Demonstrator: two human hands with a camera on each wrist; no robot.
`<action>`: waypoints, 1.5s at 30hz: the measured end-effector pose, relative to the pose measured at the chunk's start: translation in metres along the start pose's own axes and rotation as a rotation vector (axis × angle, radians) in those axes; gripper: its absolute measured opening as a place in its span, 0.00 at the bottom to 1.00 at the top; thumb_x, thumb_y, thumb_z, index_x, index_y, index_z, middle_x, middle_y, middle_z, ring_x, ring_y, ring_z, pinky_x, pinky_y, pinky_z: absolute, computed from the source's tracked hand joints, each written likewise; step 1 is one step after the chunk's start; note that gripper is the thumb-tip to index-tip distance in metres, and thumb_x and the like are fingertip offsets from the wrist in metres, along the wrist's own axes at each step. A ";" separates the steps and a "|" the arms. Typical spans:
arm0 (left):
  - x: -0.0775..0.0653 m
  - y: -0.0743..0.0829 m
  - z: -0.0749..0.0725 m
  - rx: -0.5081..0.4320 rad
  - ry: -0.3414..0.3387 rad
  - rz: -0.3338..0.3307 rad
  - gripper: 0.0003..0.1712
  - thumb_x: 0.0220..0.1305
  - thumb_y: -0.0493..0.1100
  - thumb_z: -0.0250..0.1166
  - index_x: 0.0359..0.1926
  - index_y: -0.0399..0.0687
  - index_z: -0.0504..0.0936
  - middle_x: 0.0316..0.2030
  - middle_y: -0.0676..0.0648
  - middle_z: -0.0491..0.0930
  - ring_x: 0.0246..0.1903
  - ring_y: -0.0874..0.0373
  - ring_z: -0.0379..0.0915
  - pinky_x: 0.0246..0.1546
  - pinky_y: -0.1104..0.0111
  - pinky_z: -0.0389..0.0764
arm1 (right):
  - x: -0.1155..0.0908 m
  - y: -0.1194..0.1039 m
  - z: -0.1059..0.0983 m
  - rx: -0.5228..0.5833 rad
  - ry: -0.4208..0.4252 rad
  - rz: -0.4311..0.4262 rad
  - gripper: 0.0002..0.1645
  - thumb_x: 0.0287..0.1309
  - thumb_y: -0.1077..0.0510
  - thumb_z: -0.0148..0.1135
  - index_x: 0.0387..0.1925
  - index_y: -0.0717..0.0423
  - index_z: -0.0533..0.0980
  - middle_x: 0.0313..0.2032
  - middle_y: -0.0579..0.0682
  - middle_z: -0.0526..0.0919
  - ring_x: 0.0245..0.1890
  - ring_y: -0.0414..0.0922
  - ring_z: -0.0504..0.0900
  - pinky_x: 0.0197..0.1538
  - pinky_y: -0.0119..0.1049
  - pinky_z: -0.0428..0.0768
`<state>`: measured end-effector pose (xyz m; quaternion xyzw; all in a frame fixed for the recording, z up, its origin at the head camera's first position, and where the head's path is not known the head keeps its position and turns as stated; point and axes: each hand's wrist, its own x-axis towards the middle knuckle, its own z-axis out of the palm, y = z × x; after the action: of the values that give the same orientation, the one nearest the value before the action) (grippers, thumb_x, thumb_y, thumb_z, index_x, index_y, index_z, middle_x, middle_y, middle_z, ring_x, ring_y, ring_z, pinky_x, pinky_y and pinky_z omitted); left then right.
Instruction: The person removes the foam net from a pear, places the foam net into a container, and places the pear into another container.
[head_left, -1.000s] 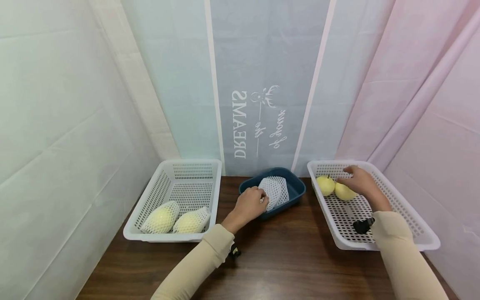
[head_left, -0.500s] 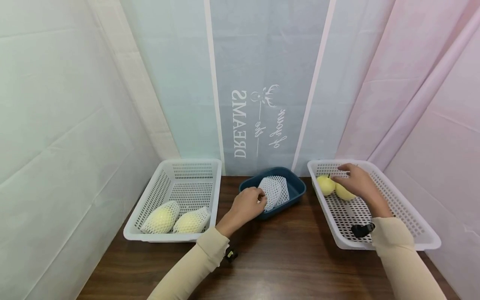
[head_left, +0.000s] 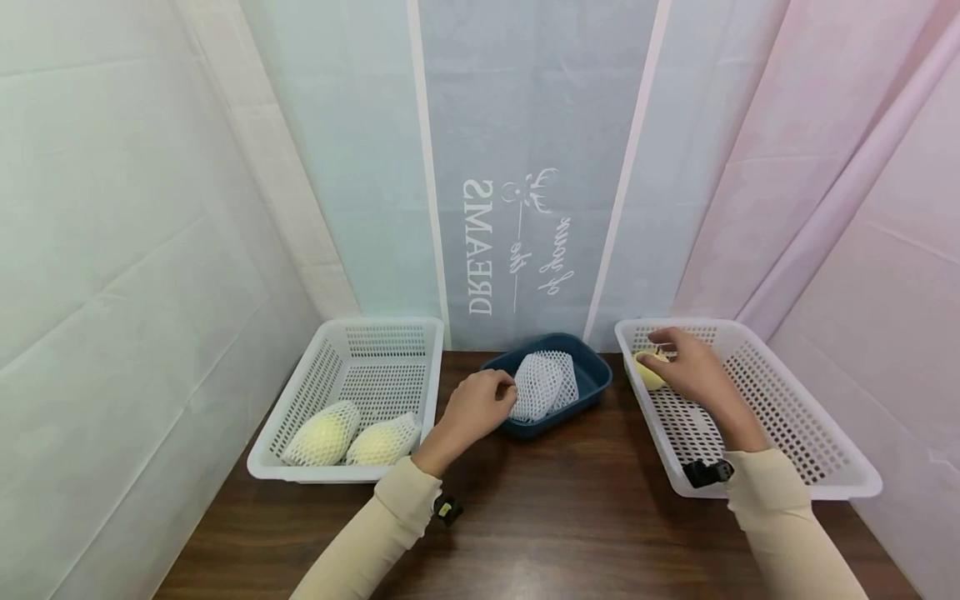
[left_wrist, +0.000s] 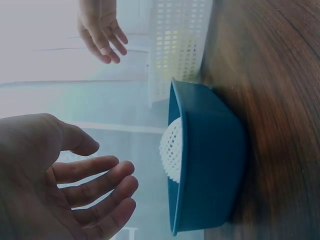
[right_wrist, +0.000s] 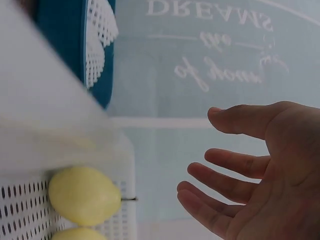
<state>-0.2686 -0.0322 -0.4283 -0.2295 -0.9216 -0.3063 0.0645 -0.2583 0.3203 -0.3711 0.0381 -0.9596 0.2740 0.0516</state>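
Observation:
In the head view my left hand hovers at the left edge of a small dark blue basin. The left wrist view shows its fingers loosely bent, holding nothing, apart from the basin wall. White foam fruit nets lie in the basin. My right hand is above the white basket on the right, fingers spread and grasping nothing. Below it sits a yellow pear with a stem, beside a second pear that is partly cut off in the right wrist view.
A white basket on the left holds two pears in foam nets, one pear beside the other pear. Everything stands on a brown wooden table. A printed curtain hangs behind, with pale walls on both sides.
My left hand has drawn back a little to the left, away from the nets. My right hand has moved left over the pears, hiding more of them.

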 end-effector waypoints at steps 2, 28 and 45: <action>-0.001 -0.002 -0.003 -0.011 0.007 0.001 0.13 0.77 0.44 0.61 0.51 0.46 0.90 0.44 0.48 0.89 0.32 0.60 0.78 0.37 0.64 0.82 | -0.001 -0.006 0.004 0.009 0.014 -0.014 0.36 0.76 0.47 0.62 0.70 0.72 0.70 0.67 0.76 0.75 0.65 0.74 0.76 0.61 0.68 0.78; -0.015 -0.024 -0.034 -0.001 0.071 -0.040 0.12 0.76 0.44 0.63 0.51 0.45 0.89 0.44 0.47 0.88 0.41 0.55 0.82 0.45 0.59 0.84 | 0.006 -0.067 0.065 0.171 0.020 -0.133 0.26 0.73 0.56 0.68 0.65 0.65 0.75 0.60 0.66 0.84 0.53 0.61 0.88 0.51 0.54 0.87; -0.036 -0.047 -0.050 -0.024 0.074 -0.106 0.12 0.77 0.44 0.64 0.53 0.46 0.88 0.48 0.47 0.88 0.45 0.53 0.84 0.48 0.57 0.85 | 0.007 -0.097 0.102 0.245 -0.042 -0.169 0.26 0.72 0.55 0.68 0.66 0.59 0.76 0.53 0.58 0.87 0.50 0.54 0.88 0.49 0.49 0.87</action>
<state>-0.2591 -0.1085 -0.4228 -0.1696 -0.9257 -0.3288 0.0793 -0.2637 0.1834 -0.4057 0.1307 -0.9131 0.3830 0.0494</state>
